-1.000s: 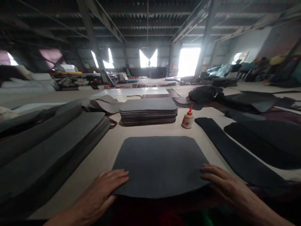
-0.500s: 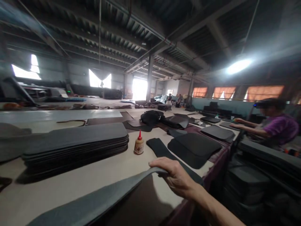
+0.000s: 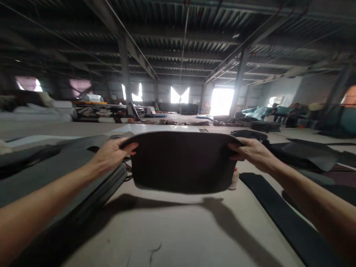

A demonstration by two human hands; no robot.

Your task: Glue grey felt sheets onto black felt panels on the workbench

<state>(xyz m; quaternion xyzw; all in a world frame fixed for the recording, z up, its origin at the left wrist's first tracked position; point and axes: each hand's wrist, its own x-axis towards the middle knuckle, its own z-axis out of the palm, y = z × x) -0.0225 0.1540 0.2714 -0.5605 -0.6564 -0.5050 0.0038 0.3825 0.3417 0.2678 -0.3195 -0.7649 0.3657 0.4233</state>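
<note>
A dark sheet with rounded corners [image 3: 183, 163] hangs in the air above the table [image 3: 178, 230], its near face in shadow. My left hand [image 3: 115, 152] grips its upper left corner, thumb on the near face. At the upper right corner my right hand [image 3: 247, 150] pinches the same sheet, some fingertips hidden behind it. Below my left forearm lies a stack of similar dark grey sheets [image 3: 111, 189]. Just past the sheet's lower right edge stands a glue bottle with a red tip [image 3: 234, 180], partly covered by the sheet.
A long dark strip [image 3: 272, 204] lies on the table at the right. More dark pieces [image 3: 308, 154] are spread farther back on that side. People [image 3: 293, 111] are in the far background at right, and a post [image 3: 240, 85] rises behind the table.
The view has swung left. The sheet, earlier low and gripped by my right hand at one end, is now raised and spread between both hands. My left hand has come into view.
</note>
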